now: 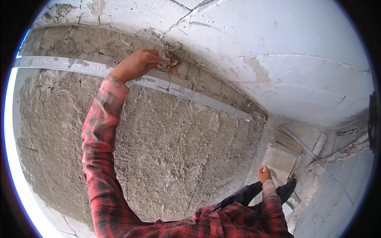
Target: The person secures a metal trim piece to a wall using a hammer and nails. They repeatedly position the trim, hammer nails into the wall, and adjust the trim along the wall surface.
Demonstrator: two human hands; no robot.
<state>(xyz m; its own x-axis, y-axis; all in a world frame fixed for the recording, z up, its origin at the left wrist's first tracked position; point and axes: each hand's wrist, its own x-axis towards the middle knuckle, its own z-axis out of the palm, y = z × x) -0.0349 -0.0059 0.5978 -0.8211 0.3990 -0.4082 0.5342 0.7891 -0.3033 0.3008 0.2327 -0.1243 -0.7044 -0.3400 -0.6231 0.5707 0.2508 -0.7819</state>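
My left hand [139, 63] is raised to the rough wall [170, 150], its fingers closed together at a ragged grey-brown clump [168, 61]. Whether the clump is loose in the fingers or part of the wall, I cannot tell. Right below that wrist runs a long pale metal strip [206, 100] along the wall, with a short bit of dark wire [168, 86] at it. Down near my legs, my right hand [264, 173] is curled closed; a small pale spot shows at its fingers, too small to name.
Pale block walling [278, 35] meets the rough wall along a gritty seam. On the floor at the lower right lie a grey board [279, 160], a brown board [288, 141] and narrow strips. A mortar-spattered beam [345, 152] slants in from the right.
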